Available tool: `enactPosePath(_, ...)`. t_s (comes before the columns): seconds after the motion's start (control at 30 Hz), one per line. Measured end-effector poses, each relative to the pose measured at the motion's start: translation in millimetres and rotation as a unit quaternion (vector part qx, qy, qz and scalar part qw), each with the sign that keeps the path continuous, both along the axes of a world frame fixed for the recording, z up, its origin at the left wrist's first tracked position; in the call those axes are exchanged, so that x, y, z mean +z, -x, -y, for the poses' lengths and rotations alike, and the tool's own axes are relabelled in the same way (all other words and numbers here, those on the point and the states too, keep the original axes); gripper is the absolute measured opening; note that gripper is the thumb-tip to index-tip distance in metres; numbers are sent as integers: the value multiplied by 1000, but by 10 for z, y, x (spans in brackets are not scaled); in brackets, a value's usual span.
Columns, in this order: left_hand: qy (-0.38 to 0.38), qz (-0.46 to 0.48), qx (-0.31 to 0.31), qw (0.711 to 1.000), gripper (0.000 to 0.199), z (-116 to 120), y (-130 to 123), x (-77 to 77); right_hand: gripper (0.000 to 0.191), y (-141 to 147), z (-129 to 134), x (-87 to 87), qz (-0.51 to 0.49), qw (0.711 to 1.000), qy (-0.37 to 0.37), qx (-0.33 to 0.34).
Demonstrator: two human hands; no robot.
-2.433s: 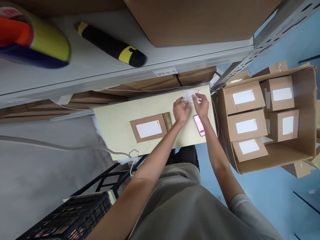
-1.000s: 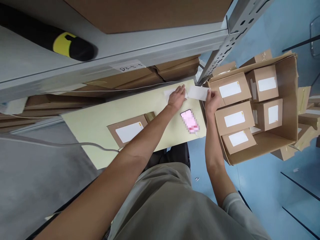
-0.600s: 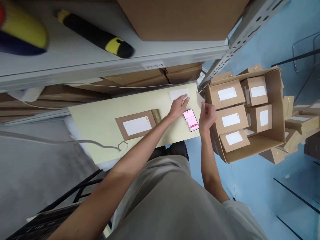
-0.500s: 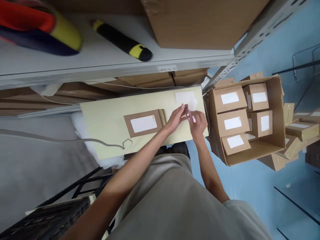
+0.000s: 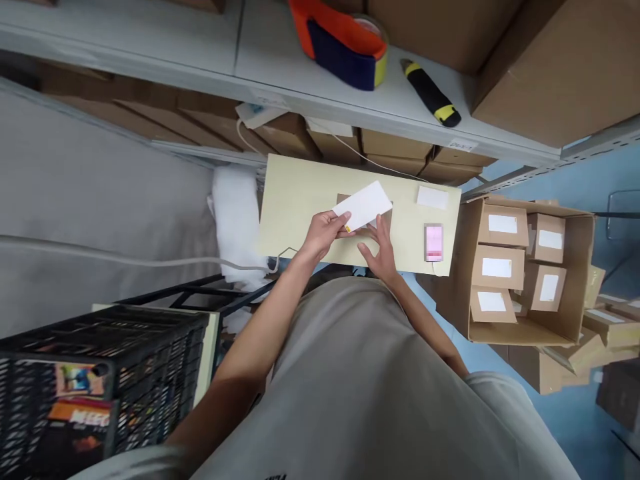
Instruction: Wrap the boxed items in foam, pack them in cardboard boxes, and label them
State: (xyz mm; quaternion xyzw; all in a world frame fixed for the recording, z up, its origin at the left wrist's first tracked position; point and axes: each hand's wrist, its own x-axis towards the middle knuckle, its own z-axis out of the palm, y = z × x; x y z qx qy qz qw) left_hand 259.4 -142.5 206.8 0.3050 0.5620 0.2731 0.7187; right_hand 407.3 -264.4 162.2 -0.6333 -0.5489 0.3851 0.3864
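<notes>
My left hand (image 5: pixel 324 232) pinches the lower left end of a white rectangular item (image 5: pixel 367 203) with a small yellow mark at its corner. My right hand (image 5: pixel 381 252) is beside its lower right edge, fingers spread, holding nothing. Behind the white item, a brown cardboard box (image 5: pixel 388 221) lies mostly hidden on the pale yellow table (image 5: pixel 295 200). Right of my hands, a phone (image 5: pixel 433 243) with a pink screen lies on the table. A white slip (image 5: pixel 433 197) is above the phone.
A large open carton (image 5: pixel 533 331) with several labelled boxes stands on the right. The shelf (image 5: pixel 320 97) above holds a tape roll and a black-yellow cutter (image 5: pixel 431 93). A black crate (image 5: pixel 150 353) is at lower left; white wrap (image 5: pixel 235 213) hangs beside the table.
The view has shifted left. Both hands have moved over the box from the table's right end. The white item is now in my left hand, my right hand has opened, and the phone lies in sight.
</notes>
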Motion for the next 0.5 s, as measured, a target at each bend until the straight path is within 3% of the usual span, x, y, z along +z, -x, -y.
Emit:
enactPosePath(0.1,-13,11,-71,997,42,-52,371,81,84,91,-71,140,-75,997,19,-25)
enactPosePath(0.2,-32,27,-104,994,40,-98,727,134,72,138,-169,327,-80,996,23,-36)
enactPosePath(0.33,-47,41,-97,993,27,-170,1126,148,56,199,-299,596,-60,997,29,-31)
enactPosePath(0.5,-86,29,-78,993,28,-282,1429,96,45,386,-395,885,-43,999,31,8)
